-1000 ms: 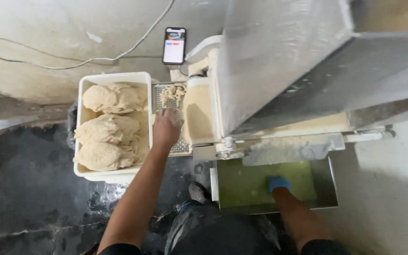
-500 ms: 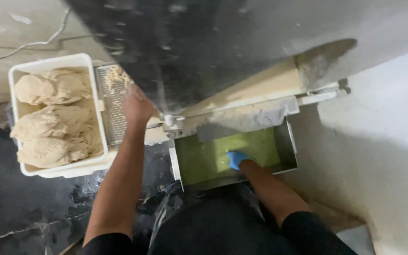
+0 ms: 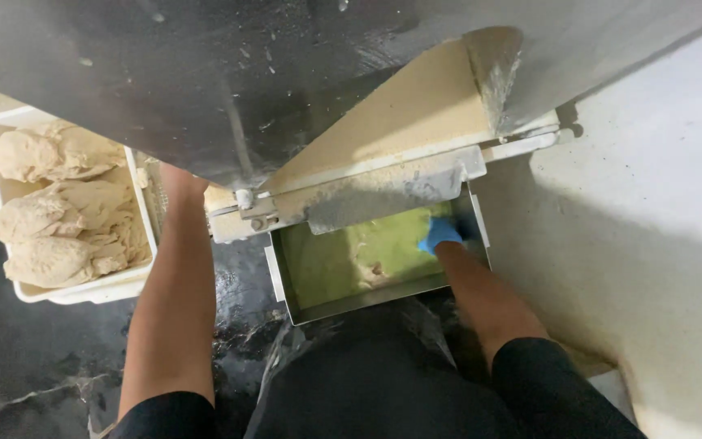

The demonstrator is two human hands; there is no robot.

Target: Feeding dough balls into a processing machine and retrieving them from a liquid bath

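Right hand [image 3: 440, 233], blue-gloved, inside metal tray [image 3: 367, 299] under machine [image 3: 286, 89], grip state unclear. Left hand hidden behind machine, beside white tub [image 3: 144, 244] of dough [image 3: 58, 219].

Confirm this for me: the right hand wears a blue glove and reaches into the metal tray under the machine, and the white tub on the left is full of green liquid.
Not quite. In the head view the white tub holds pale dough lumps, not green liquid. The rest stands: the right hand wears a blue glove and reaches into the metal tray under the machine.
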